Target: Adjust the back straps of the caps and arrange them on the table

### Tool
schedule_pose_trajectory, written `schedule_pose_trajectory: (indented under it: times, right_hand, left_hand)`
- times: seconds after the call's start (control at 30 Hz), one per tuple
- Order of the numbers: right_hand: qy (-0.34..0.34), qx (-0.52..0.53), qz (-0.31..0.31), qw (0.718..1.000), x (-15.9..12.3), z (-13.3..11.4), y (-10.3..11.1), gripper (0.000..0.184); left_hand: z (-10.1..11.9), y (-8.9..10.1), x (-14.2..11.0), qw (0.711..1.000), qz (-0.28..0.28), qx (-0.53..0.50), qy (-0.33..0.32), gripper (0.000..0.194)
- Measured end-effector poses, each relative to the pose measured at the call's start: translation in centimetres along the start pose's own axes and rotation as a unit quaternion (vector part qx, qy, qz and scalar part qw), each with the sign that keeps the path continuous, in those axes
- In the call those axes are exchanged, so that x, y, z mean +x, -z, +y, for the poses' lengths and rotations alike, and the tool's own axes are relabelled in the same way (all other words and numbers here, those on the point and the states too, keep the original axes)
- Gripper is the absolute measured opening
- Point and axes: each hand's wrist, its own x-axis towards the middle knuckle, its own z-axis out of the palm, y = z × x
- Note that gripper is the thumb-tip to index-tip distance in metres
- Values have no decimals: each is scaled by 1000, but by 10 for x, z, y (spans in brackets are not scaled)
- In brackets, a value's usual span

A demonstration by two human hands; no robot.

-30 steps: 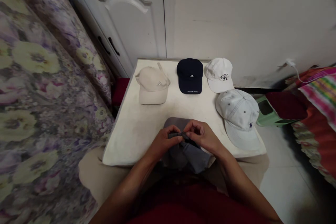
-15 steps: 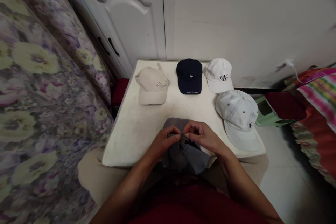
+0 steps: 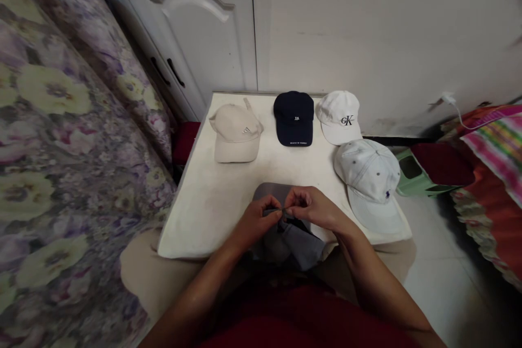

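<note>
"Starting with the head view, where is the gray cap [image 3: 299, 250]?"

"At the near edge of the table [image 3: 191, 223], right under the person's two hands. Its brim [image 3: 268, 190] points away from the person and shows just beyond the fingers; the crown lies on the near side of them, reaching past the table's edge toward the lap."

"How do the fingers stand?"

"The left hand [image 3: 263, 217] has thumb and forefinger pressed together on a narrow dark strap [image 3: 284, 211] at the back of the cap. The right hand [image 3: 308, 207] has thumb and forefinger drawn tight as well, pinching the strap from the other side. The two sets of fingertips nearly meet, with only a small bit of strap showing between them."

"Can you see a buckle there?"

"I can't tell; that bit is too small and partly covered by the fingers. The cap's dark opening shows just below the right fingertips."

"And around the hands?"

"Four more caps lie on the table: a beige cap [image 3: 235, 133] at the far left, a navy cap [image 3: 293, 117] at the far middle, a white cap [image 3: 339, 111] beside it, and a pale blue-gray cap [image 3: 369, 171] near the right edge, well apart from the fingers."
</note>
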Motion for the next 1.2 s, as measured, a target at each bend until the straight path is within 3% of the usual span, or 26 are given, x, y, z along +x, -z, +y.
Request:
schedule_pose_trajectory:
  times: [0.3,0.6,0.83,1.0,1.2]
  right_hand:
    - [25,-37,3,999,4,-3,4,14]
    - [35,4,93,995,-5,-3,-4,9]
    - [115,-36,105,987,-15,-4,-15,28]
    - [160,-79,128,976,-11,-4,-23,28]
    - [176,-116,134,968,-11,1,-23,29]
  left_hand:
    - [-1,0,2,1000,-23,-7,-2,11]
    - [-4,1,0,996,-10,-75,37,14]
    - [-7,2,0,990,17,-135,48,17]
    - [-4,1,1,990,10,-139,-1,12]
    - [-7,3,1,987,-7,-159,23,13]
